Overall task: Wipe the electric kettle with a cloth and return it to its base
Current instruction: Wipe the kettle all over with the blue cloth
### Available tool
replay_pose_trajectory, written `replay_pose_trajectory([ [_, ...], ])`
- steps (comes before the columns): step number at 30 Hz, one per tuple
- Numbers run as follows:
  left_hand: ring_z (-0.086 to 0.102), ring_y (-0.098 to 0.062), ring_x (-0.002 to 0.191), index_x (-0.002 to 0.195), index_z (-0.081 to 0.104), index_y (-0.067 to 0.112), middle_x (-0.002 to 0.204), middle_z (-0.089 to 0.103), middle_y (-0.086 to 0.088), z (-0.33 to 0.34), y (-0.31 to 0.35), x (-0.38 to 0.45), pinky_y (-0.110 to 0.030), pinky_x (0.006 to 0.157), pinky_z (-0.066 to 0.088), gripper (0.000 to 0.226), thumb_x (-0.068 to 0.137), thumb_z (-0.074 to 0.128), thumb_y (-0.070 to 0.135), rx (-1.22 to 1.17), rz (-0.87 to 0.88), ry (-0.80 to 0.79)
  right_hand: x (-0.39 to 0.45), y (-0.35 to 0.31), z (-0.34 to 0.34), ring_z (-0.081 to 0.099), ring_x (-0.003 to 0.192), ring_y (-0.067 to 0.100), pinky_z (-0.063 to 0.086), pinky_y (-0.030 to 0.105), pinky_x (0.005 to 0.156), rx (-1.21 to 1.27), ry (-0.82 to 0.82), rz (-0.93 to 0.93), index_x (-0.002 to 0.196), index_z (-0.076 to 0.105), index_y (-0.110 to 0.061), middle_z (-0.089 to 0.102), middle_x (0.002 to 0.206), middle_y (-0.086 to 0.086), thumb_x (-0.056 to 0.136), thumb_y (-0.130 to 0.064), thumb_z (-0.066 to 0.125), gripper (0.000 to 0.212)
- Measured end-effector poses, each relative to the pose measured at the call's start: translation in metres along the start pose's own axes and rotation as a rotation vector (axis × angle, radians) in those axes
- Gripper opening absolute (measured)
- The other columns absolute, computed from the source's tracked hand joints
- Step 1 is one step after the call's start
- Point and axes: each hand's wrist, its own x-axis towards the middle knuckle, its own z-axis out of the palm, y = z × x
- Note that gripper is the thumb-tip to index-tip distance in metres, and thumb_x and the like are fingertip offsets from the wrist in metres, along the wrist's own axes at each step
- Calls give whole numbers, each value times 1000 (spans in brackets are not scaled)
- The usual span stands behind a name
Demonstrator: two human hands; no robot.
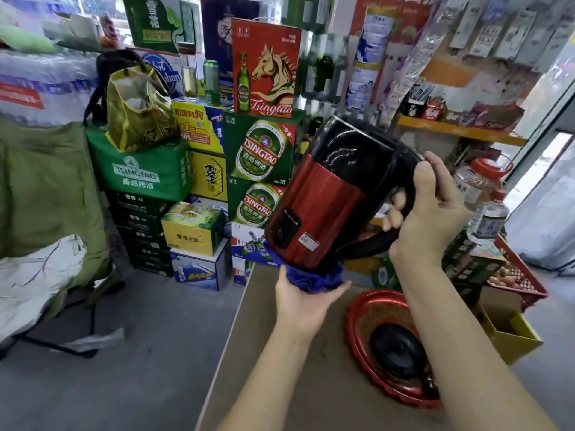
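Observation:
A red and black electric kettle [323,200] hangs in the air above the table, tilted with its top leaning away to the right. My right hand [429,213] grips its black handle. My left hand [300,298] presses a blue cloth [314,279] against the underside of the kettle, palm up. The round black base [395,349] lies below on a red tray [357,309], under my right forearm.
The brown table [280,368] ends at a left edge beside grey floor. Stacked beer crates [261,169] stand behind the kettle. A red basket [516,275] and a yellow box [510,331] sit at the right, bottles and shelves beyond. A green folding chair [46,188] is at the left.

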Motion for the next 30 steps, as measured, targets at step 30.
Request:
replay_pose_trajectory([
  [30, 51, -1, 131, 142, 51, 38, 145, 54, 14, 23, 73, 60, -21, 114, 34, 59, 92, 47, 69, 1267, 576, -144, -35, 27, -46, 30, 33, 18, 32, 25, 37, -62, -109, 251, 124, 68, -25, 44, 51, 14, 89, -22, 66, 35],
])
